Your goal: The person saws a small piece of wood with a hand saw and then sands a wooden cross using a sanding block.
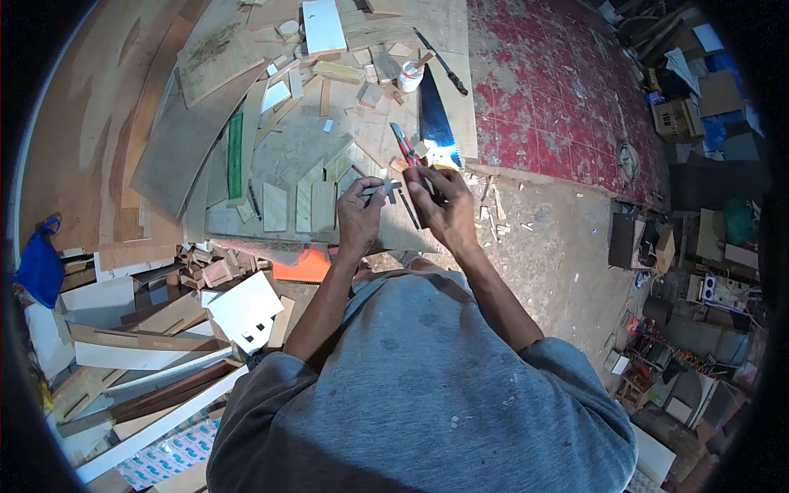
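Observation:
My left hand (359, 215) is closed in a pinch on a small thin strip (391, 190), dark at its end, above the near edge of the worktable. Close by on the right, my right hand (446, 207) has its fingers curled round a red-and-grey utility knife (403, 144), which points away from me. The fingers hide the knife's near end. Between and ahead of my hands, small cut wooden pieces (355, 160) lie on the board. Beyond my right hand rests a handsaw blade (436, 123).
A white glue pot (410, 78) with a stick stands beyond my hands. A long knife (441, 62) lies farther right, a green strip (236, 156) to the left. Offcuts (156, 329) pile up at lower left. An orange saw (302, 267) sits below the table edge.

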Demonstrator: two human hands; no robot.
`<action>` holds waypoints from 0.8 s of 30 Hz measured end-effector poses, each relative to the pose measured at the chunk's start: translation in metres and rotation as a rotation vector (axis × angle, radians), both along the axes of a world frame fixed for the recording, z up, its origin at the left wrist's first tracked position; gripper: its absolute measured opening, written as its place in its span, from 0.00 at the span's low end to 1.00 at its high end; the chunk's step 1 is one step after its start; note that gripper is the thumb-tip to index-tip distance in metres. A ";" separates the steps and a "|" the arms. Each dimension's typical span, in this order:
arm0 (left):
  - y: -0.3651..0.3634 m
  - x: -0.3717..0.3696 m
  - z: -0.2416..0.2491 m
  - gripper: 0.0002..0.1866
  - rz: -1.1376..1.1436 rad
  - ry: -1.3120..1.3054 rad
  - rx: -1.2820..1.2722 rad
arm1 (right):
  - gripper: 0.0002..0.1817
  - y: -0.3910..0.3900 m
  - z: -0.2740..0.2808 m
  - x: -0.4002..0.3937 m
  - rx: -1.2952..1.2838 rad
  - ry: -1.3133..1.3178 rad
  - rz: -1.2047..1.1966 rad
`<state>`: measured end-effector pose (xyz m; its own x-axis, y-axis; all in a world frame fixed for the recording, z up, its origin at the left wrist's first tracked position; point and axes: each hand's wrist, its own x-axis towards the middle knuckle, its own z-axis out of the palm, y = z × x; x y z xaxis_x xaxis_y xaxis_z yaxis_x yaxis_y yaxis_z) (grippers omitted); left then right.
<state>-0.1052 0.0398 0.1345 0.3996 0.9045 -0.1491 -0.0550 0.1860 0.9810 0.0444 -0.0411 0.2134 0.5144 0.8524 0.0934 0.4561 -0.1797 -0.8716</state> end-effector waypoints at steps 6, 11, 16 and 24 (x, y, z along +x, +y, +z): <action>-0.002 0.011 0.031 0.13 -0.019 -0.016 0.048 | 0.22 0.010 0.005 -0.004 -0.031 -0.077 -0.016; -0.003 0.017 0.046 0.14 -0.061 0.063 0.059 | 0.23 0.012 0.007 -0.002 -0.084 -0.034 -0.042; -0.003 0.021 0.051 0.12 0.011 -0.088 0.002 | 0.21 0.015 0.009 0.001 -0.035 -0.204 -0.081; 0.011 0.017 0.048 0.07 0.003 0.008 0.216 | 0.19 0.013 0.027 0.001 -0.042 0.060 0.001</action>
